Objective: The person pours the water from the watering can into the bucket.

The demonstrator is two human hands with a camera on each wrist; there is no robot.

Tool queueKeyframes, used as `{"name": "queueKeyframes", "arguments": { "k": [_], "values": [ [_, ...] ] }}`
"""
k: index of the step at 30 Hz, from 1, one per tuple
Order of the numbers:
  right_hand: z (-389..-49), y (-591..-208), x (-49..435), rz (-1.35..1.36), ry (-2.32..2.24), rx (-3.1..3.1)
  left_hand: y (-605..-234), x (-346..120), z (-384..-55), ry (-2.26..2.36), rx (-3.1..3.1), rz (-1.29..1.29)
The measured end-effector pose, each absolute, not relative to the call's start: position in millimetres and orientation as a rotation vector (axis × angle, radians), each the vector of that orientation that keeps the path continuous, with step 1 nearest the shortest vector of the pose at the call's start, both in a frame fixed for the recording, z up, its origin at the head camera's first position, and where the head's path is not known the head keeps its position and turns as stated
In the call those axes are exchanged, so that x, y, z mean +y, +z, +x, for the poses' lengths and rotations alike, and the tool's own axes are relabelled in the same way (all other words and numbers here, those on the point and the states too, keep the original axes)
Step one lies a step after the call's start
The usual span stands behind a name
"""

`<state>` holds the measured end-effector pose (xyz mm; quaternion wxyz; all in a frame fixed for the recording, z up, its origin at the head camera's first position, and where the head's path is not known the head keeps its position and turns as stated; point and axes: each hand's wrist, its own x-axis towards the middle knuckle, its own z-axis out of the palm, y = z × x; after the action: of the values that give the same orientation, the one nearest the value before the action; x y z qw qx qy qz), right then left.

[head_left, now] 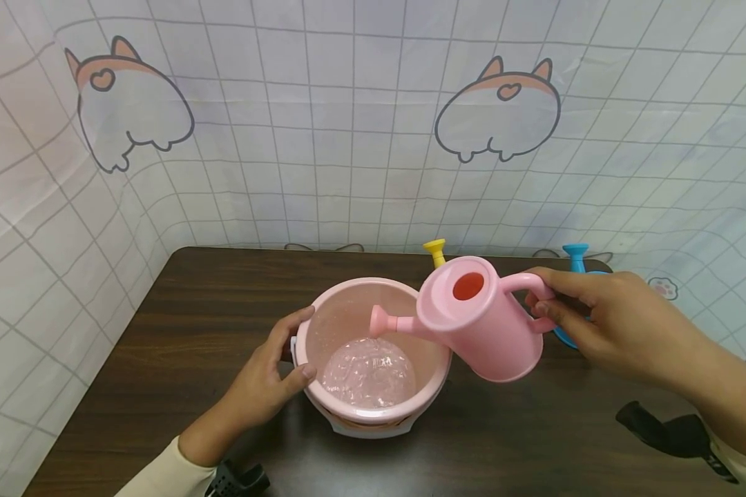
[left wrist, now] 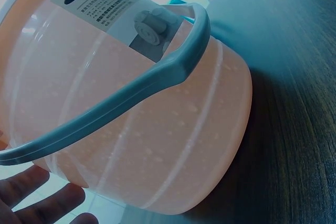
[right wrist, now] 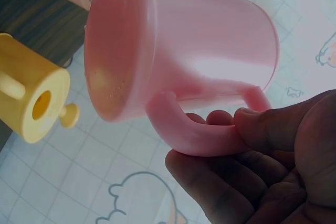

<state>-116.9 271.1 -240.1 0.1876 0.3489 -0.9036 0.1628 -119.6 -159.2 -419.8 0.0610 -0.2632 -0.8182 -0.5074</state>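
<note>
The right hand (head_left: 603,310) has thumb and fingers wrapped round the curved, tubular handle (head_left: 528,281) of a smooth, glossy pink watering can (head_left: 491,331). The can is tilted, its flared spout (head_left: 383,322) above the interior of a round pink bucket (head_left: 373,415) with translucent, ribbed walls, containing rippled clear liquid (head_left: 369,373). The left hand (head_left: 264,376), digits spread wide, touches the bucket's rim. Dark wood-grained table (head_left: 161,359) beneath.

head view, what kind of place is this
Probably an indoor tabletop set up for a simple activity: a cartoon-printed sheet behind a dark table, with a bucket and a pink watering can.
</note>
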Motion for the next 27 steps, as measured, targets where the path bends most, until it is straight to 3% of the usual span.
{"name": "queueKeyframes", "arguments": {
  "k": [27],
  "values": [
    [-122.1, -237.9, 273.4, 0.973, 0.406, -2.55, -418.9, -156.6, -121.1, -1.547, -2.48, -0.782]
  ]
}}
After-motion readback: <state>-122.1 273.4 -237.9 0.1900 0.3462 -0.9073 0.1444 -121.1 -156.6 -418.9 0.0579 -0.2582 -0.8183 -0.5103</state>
